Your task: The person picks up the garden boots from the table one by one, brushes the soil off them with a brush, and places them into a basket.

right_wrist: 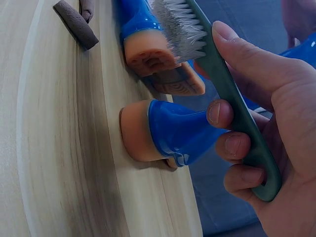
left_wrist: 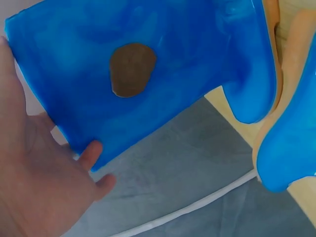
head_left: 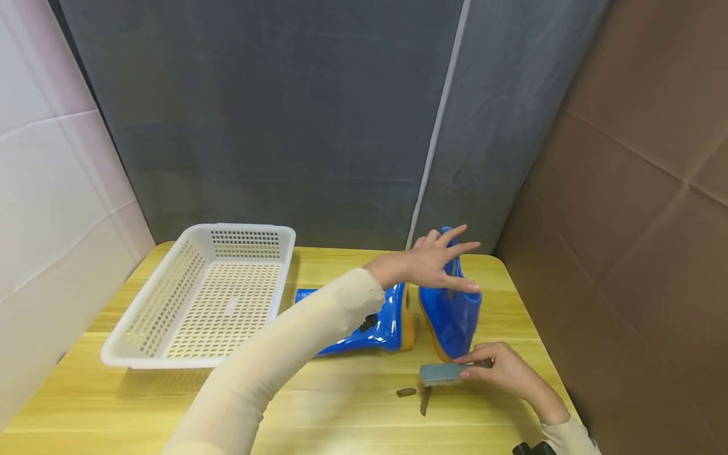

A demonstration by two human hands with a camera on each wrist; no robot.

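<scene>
In the head view a blue rubber boot [head_left: 455, 322] with an orange sole stands at the table's right. My left hand [head_left: 435, 262] spans its top with spread fingers touching the rim. A brown patch [left_wrist: 132, 70] shows on the boot's shaft in the left wrist view. A second blue boot [head_left: 388, 322] lies on its side to the left, partly hidden by my left sleeve, with a dark patch on it. My right hand [head_left: 503, 370] grips a green-handled brush [head_left: 439, 374] by its handle, near the standing boot's toe. Pale bristles [right_wrist: 180, 32] show in the right wrist view.
Two small brown pieces, one short [head_left: 406, 392] and one longer [head_left: 425, 400], lie on the wooden table [head_left: 341, 417] close by the brush. A white perforated basket [head_left: 199, 360] stands at the left. Dark cloth hangs behind the table, and a brown wall rises at the right.
</scene>
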